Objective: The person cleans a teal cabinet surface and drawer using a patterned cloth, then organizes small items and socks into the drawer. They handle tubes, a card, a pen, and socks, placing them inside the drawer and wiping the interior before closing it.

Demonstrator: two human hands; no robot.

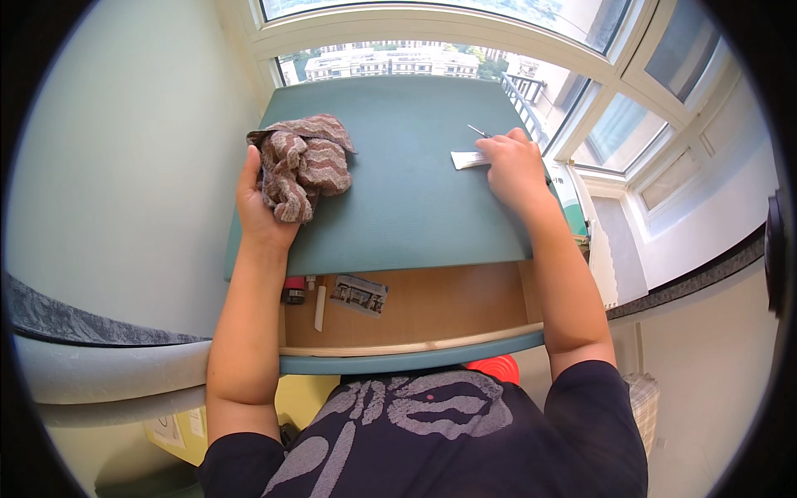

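Observation:
A bunched cloth with brown and grey wavy stripes [308, 165] rests in my left hand [264, 208], over the left part of the green desk top [398, 205]. At the right side of the desk, my right hand [514, 165] is closed around a white tube [468, 160] and a thin pointed metal tool [478, 131], whose kind I cannot tell. Both stick out to the left of my fingers. Below the desk top, a drawer [448, 305] stands pulled out. It holds a printed card [360, 295], a white stick-like item [320, 308] and a dark jar with a pink part [294, 291].
Windows [429, 22] rise behind the desk, and a pale wall [137, 174] borders it on the left. Books or papers [568, 199] stand at the right edge. A red round object [498, 368] shows below the drawer front.

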